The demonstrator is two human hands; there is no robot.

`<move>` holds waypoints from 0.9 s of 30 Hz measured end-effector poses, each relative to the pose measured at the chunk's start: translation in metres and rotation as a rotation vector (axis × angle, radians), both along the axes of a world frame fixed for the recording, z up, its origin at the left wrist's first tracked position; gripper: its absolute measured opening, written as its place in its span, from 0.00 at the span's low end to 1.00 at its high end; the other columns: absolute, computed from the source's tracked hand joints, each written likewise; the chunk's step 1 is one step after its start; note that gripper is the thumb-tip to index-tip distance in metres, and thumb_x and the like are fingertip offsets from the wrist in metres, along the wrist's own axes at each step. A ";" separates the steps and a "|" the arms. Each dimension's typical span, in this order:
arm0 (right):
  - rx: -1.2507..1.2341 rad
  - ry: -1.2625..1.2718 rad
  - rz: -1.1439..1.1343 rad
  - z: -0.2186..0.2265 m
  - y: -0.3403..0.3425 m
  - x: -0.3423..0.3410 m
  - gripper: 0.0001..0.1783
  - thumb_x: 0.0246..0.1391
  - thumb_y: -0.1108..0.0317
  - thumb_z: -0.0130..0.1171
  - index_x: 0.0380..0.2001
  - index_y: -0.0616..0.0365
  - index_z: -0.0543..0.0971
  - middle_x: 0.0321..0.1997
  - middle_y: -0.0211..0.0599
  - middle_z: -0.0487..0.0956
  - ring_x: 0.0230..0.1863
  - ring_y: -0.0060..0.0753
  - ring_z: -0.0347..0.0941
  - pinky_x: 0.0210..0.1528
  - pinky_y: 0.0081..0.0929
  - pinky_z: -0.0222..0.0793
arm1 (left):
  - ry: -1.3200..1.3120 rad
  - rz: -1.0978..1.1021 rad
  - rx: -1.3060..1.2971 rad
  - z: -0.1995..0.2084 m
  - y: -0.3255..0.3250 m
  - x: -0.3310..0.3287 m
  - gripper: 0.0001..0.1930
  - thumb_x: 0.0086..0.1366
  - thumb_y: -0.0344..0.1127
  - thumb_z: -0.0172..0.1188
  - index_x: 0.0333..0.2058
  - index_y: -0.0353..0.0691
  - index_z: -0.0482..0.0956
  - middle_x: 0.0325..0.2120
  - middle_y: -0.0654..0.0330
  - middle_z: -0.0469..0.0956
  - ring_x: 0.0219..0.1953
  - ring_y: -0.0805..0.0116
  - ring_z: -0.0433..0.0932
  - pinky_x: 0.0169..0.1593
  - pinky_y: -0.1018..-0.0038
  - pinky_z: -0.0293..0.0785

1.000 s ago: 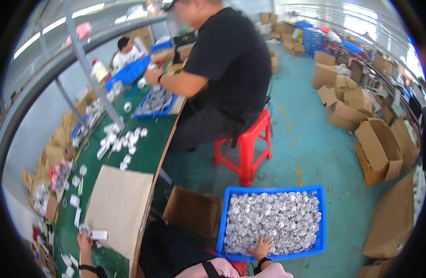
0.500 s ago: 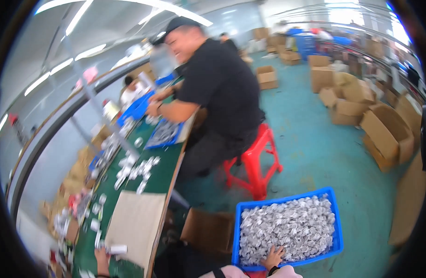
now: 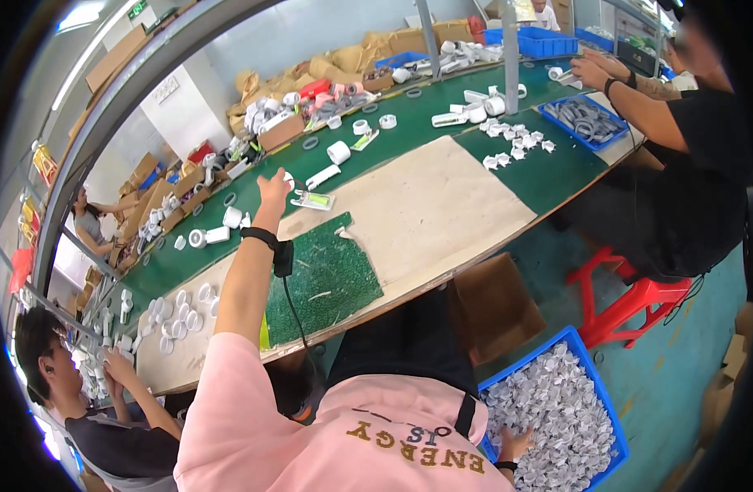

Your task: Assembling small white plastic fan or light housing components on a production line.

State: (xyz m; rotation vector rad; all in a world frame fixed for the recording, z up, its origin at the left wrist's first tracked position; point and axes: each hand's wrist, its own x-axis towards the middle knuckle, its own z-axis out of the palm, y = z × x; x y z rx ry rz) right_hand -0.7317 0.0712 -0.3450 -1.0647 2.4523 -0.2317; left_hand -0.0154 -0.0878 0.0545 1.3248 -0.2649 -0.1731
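My left hand [image 3: 274, 187] reaches over the green worktable [image 3: 413, 107], fingers curled at a small round white plastic part [image 3: 289, 180]. Beside it lies a flat white piece with a green patch [image 3: 313, 200], and a white tube [image 3: 323, 176] is just beyond. Low on my right, my right hand [image 3: 516, 445] rests with fingers apart on a heap of small white plastic pieces [image 3: 552, 410]. A blue bin [image 3: 599, 369] holds this heap.
Tan board [image 3: 442, 205] covers part of the table. A seated co-worker [image 3: 680, 139] is at the right beside a blue tray of grey parts [image 3: 585, 121] and a red stool [image 3: 630, 299]. Another person [image 3: 81, 402] works at the left. A post [image 3: 510, 66] rises from the table.
My view has swung left toward the table, so the bin now appears lower in it. My left hand is still at the table and my right hand still in the heap.
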 end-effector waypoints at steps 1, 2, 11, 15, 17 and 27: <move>0.028 -0.033 -0.007 0.002 -0.003 0.000 0.46 0.22 0.56 0.69 0.53 0.40 0.63 0.50 0.52 0.60 0.45 0.62 0.66 0.41 0.50 0.67 | -0.086 0.075 0.200 -0.002 0.005 0.006 0.27 0.54 0.31 0.56 0.50 0.27 0.58 0.41 0.45 0.69 0.39 0.57 0.74 0.35 0.70 0.75; 0.027 -0.066 -0.004 0.004 -0.003 -0.003 0.46 0.23 0.55 0.70 0.53 0.41 0.63 0.50 0.52 0.60 0.45 0.62 0.66 0.42 0.49 0.66 | -0.168 0.139 0.403 -0.006 0.008 0.008 0.25 0.54 0.32 0.57 0.50 0.29 0.61 0.41 0.47 0.71 0.40 0.61 0.74 0.38 0.72 0.73; -0.176 -0.337 -0.105 -0.016 -0.011 -0.064 0.51 0.32 0.59 0.69 0.57 0.69 0.54 0.49 0.54 0.68 0.51 0.40 0.66 0.50 0.36 0.63 | -0.755 -0.886 0.779 -0.051 0.002 -0.068 0.25 0.55 0.40 0.58 0.50 0.35 0.68 0.49 0.51 0.69 0.52 0.60 0.67 0.55 0.68 0.61; -0.315 -0.753 -0.378 0.019 -0.019 -0.085 0.51 0.32 0.53 0.69 0.58 0.62 0.56 0.49 0.49 0.69 0.46 0.42 0.68 0.45 0.41 0.65 | -1.010 -0.656 1.066 -0.056 -0.009 -0.062 0.30 0.56 0.48 0.56 0.53 0.35 0.64 0.53 0.48 0.63 0.55 0.55 0.62 0.58 0.68 0.56; -0.178 -0.807 -0.622 0.057 -0.026 -0.090 0.50 0.33 0.51 0.68 0.60 0.51 0.56 0.53 0.41 0.66 0.52 0.38 0.64 0.46 0.45 0.63 | -1.006 -0.619 1.088 -0.060 -0.002 -0.042 0.32 0.56 0.52 0.54 0.53 0.35 0.63 0.54 0.47 0.62 0.56 0.52 0.60 0.59 0.66 0.55; -0.572 -1.306 -0.040 0.193 -0.171 -0.116 0.33 0.49 0.53 0.56 0.57 0.47 0.60 0.56 0.32 0.65 0.53 0.34 0.64 0.47 0.41 0.65 | -0.688 -0.660 1.402 -0.049 -0.028 0.039 0.33 0.55 0.55 0.53 0.52 0.35 0.66 0.53 0.47 0.65 0.55 0.55 0.63 0.57 0.67 0.58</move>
